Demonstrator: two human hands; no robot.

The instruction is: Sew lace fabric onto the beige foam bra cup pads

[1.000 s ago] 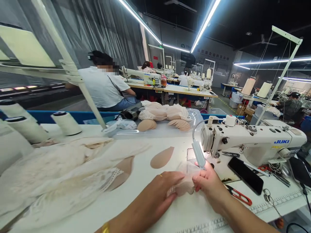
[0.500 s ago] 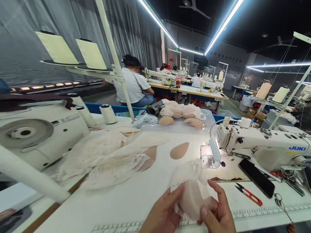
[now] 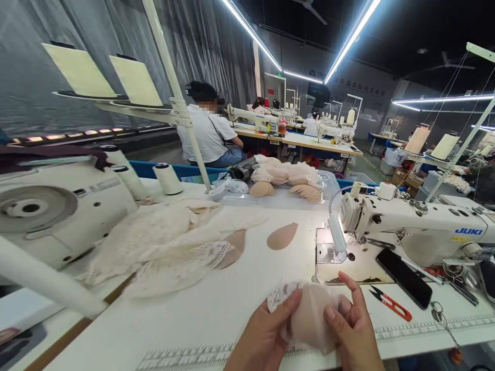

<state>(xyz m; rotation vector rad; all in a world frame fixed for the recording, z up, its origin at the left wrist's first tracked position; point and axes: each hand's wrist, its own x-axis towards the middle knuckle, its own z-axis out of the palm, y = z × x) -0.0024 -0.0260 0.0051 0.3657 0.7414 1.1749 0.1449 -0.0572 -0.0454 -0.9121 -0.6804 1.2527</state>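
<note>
A beige bra cup (image 3: 311,312) wrapped in sheer white lace fabric is held low over the table's front edge. My left hand (image 3: 268,324) pinches its left side, thumb on top over the lace edging. On the right side my right hand (image 3: 355,324) grips it between thumb and curled fingers, with the index finger raised. A loose teardrop-shaped beige pad (image 3: 283,236) lies flat beyond my hands. To the left spreads a pile of cream lace fabric (image 3: 170,257), with another beige pad (image 3: 233,248) partly under its scalloped edge.
A JUKI sewing machine (image 3: 417,219) stands at right, its lamp lit. Near it lie red-handled thread snips (image 3: 391,304) and a black phone (image 3: 404,278). A clear plastic tray (image 3: 328,188) at the back holds pads and lace. A thread-stand pole (image 3: 181,103) rises at left.
The lace, which stood up loosely beyond the cup, is now folded down and drawn smoother around it. Both hands still hold the cup. The view has shifted slightly.
</note>
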